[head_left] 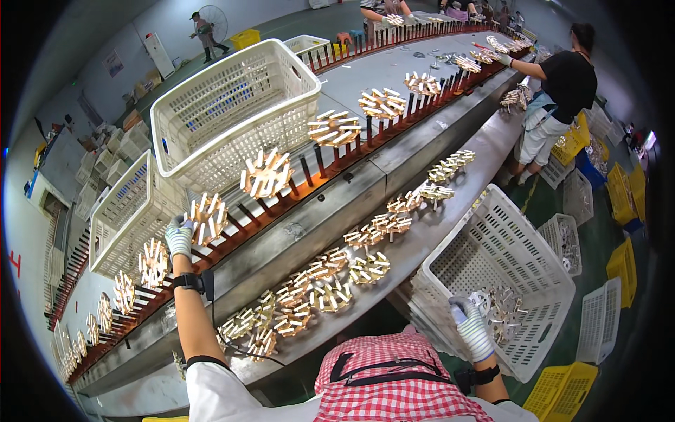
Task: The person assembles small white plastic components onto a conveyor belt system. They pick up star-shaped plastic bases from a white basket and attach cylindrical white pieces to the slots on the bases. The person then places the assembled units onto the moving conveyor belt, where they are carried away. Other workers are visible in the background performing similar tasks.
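Note:
My left hand (179, 239), in a white striped glove, reaches to the conveyor at the left. Its fingers are closed at the edge of a round copper-coloured part with white rods (209, 219), which stands on the row of dark pegs (247, 213). Similar parts stand along that row on both sides, one of them (153, 263) just left of my hand. My right hand (472, 329), gloved too, is down inside a white plastic basket (439, 264) with its fingers curled. Loose silvery metal pieces (508, 313) lie beside it; what the fingers hold is hidden.
Several brass-coloured rod clusters (330, 295) lie on the metal ledge (404, 260) before me. A large white crate (235, 105) stands across the conveyor. A co-worker (562, 84) works farther along at the right. Yellow crates (562, 390) and white ones line the floor there.

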### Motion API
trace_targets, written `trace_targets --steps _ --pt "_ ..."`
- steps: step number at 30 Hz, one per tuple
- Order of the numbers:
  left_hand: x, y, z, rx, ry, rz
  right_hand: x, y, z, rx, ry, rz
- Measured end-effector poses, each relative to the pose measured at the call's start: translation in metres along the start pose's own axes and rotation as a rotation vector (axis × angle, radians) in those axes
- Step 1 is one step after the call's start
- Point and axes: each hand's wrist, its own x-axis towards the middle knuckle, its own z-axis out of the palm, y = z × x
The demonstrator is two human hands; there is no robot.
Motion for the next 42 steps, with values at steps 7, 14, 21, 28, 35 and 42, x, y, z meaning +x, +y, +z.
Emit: trace_targets --steps 7,14,21,28,35,42 --pt "-0.001 -0.118 -0.037 -0.257 -0.239 -0.124 0.023 -0.009 -0.010 -0.225 -0.131 0.058" --pt "-0.115 -0.028 -0.028 0.003 0.291 -0.408 0.006 0.008 -0.166 -0.432 -0.059 0.446" --pt "-0.273 0.113 0.059 -0.247 -0.340 -0.303 0.010 0.239 -0.370 -0.620 0.247 0.783" --pt "-0.427 0.410 0.107 -0.508 -1.000 -0.274 0.001 0.362 -0.386 -0.952 -0.196 1.172" --pt "-0.502 0.585 0.141 -0.455 -1.743 0.003 -0.011 0.373 -0.388 -0.850 -0.114 1.189" --pt "-0.603 0.642 0.194 -0.544 -2.343 0.365 0.044 0.205 -0.367 0.216 0.539 0.734"
